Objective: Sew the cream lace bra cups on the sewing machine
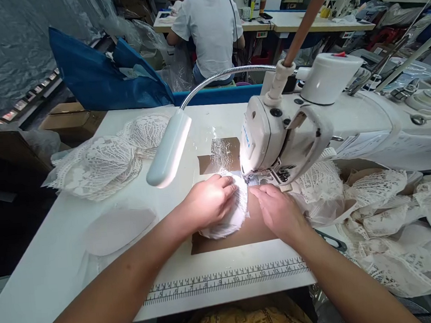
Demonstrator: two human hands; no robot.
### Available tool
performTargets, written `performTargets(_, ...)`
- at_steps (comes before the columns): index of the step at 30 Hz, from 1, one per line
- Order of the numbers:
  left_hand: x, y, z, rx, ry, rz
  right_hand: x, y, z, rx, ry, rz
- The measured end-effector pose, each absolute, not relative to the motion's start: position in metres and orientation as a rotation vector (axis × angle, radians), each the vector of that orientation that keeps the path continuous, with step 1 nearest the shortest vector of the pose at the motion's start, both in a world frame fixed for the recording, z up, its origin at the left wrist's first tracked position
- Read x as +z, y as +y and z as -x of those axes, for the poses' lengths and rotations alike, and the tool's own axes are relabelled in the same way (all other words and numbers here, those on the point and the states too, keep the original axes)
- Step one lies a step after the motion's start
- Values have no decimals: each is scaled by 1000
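Note:
A white rounded fabric cup (pixel 230 223) lies on the sewing machine bed, its upper edge near the presser foot (pixel 247 178). My left hand (pixel 213 200) rests over the cup with its fingers curled and pressed into it. My right hand (pixel 278 209) is on the other side of the needle area, fingertips drawn together beside the cup's right edge. Whatever sits between those fingertips is too small to make out. The white sewing machine (pixel 269 131) stands directly ahead of both hands, and its needle is hard to see.
Lace cups (pixel 105 158) lie at the table's left, above a smooth pale pad (pixel 119 230). A lamp (pixel 169 148) hangs over the table. More lace pieces (pixel 391 236) are heaped at the right. A ruler strip (pixel 226 281) runs along the front edge. A person (pixel 211 26) sits beyond.

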State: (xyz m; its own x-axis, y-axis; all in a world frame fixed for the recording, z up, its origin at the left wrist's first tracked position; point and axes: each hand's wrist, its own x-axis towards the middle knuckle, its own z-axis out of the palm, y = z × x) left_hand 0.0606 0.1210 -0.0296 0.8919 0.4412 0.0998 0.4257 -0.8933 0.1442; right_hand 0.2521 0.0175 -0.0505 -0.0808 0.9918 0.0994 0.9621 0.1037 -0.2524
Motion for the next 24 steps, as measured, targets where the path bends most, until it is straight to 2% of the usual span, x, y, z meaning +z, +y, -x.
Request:
performTargets(7, -31, 107, -67, 330, 525, -2837, -49, 17, -255, 238, -2110, 1916)
performTargets(13, -33, 105, -69, 218, 530, -2854, -50, 14, -257, 238, -2098, 1833)
performTargets(24, -35, 107, -68, 202, 458, -2919, -56, 11, -253, 33, -2213, 1775)
